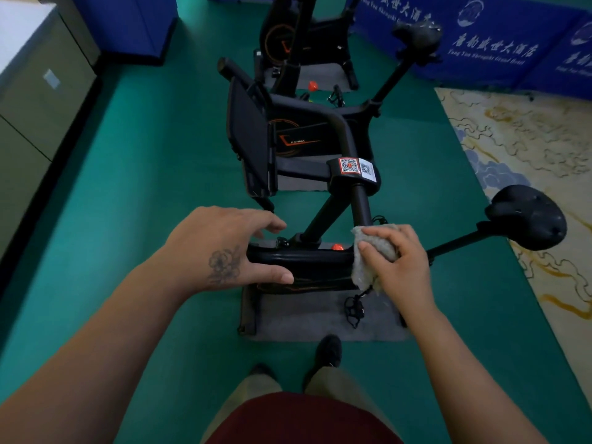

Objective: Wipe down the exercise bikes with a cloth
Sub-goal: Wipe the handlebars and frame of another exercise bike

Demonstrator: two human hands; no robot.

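Fingers [381, 241] of my right hand [397, 261] curl over a grey-beige cloth [368, 270], pressing it onto the right end of the black handlebar [301, 256] of the nearest exercise bike [352, 200]. My left hand [224, 248] rests on the left end of the same bar, its fingers relaxed and mostly straight with the thumb lying along the near side, steadying rather than gripping, as far as I can tell.

I judge the wiping to be at an early or middle stage on this bike: the cloth sits on the handlebar only, and nothing shows whether the stem, the screen panel [250, 139] or the saddle [528, 216] off to my right have been done. No wet streaks or clean patches are visible on the dark frame, so I cannot say which parts are finished. A second bike [301, 40] stands farther ahead on the green floor [144, 174], with another saddle [416, 33] near the blue banner [480, 36]; both seem left to wipe.
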